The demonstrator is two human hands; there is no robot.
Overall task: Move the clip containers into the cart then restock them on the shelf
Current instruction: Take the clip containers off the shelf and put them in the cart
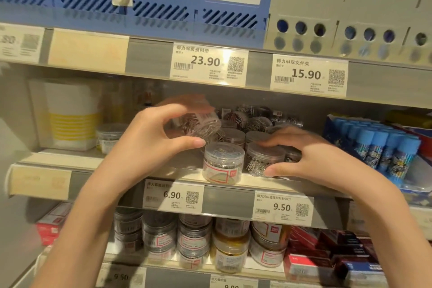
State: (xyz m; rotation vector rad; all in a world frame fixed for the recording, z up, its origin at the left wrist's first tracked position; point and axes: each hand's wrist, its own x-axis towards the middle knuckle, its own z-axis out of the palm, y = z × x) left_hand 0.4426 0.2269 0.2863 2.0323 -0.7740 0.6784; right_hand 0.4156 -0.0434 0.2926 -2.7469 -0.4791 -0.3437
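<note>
Tilted clip container (196, 121) sits inside left hand (149, 138) grip.

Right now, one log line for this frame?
left hand: holds tilted clip container | right hand: grips front clip container | middle shelf
</note>
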